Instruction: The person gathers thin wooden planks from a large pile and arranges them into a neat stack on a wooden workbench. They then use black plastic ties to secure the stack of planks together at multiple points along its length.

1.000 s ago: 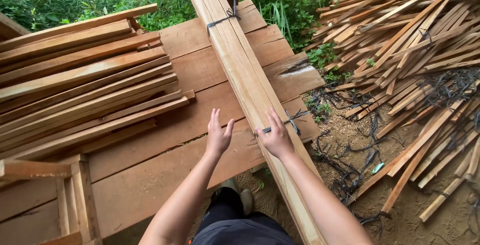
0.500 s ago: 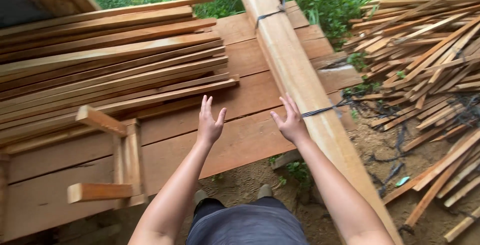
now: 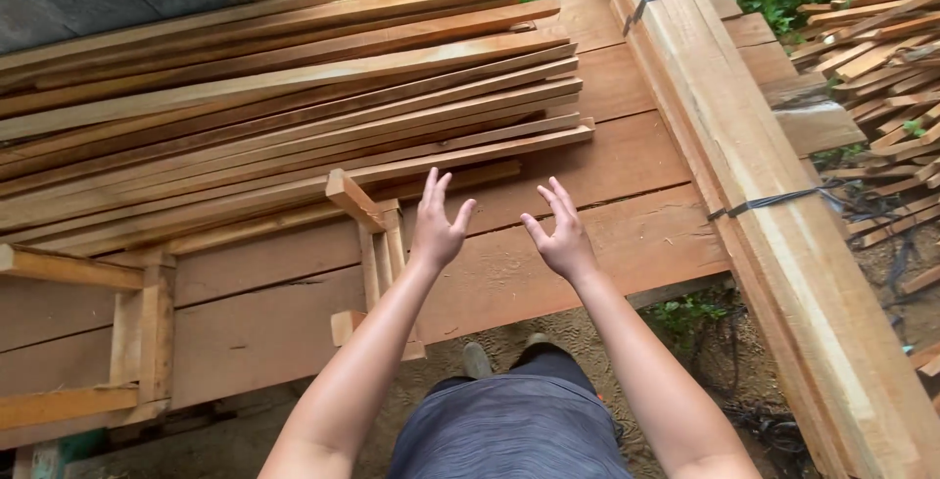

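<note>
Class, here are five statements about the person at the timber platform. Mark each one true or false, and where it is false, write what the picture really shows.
1. Both hands are open and hold nothing. True: the left hand and right hand hang in the air with fingers spread.
2. The strapped bundle of boards lies to the person's left. False: it runs along their right side.
3. A stack of thin wooden slats lies on the plank platform. True.
4. The right hand grips a dark strap. False: the strap is apart from it, around the bundle.
5. A small wooden frame stands near the left hand. True.
</note>
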